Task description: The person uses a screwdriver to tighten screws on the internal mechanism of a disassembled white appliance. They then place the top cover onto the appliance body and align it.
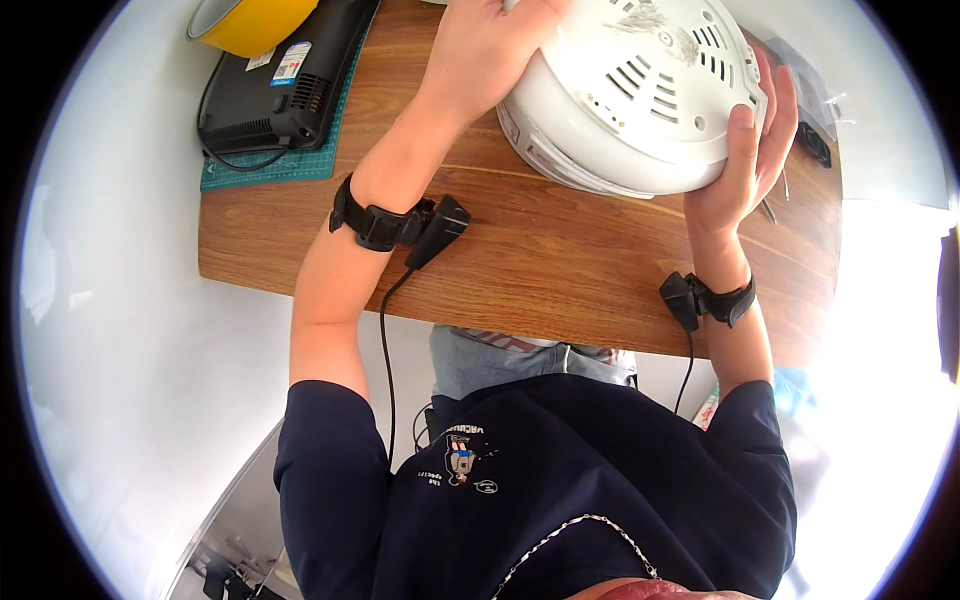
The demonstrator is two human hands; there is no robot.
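Observation:
A white rounded appliance that looks like a rice cooker (620,100) is tipped so that its underside faces me, above the wooden table. Slotted vents, small holes and a dark smudge mark its base. My left hand (490,50) holds its upper left side; part of those fingers is cut off by the frame's top edge. On the right, my right hand (750,150) grips the rim, thumb against the base edge and fingers round the far side. Whether the appliance touches the table cannot be seen.
At the far left, a yellow pot (262,25) rests on a flat black appliance (265,100) with a cord, on a green cutting mat (225,177). Right of the cooker are a small black object (815,145) and a clear plastic container (800,85). The wooden table's (540,260) front edge is near me.

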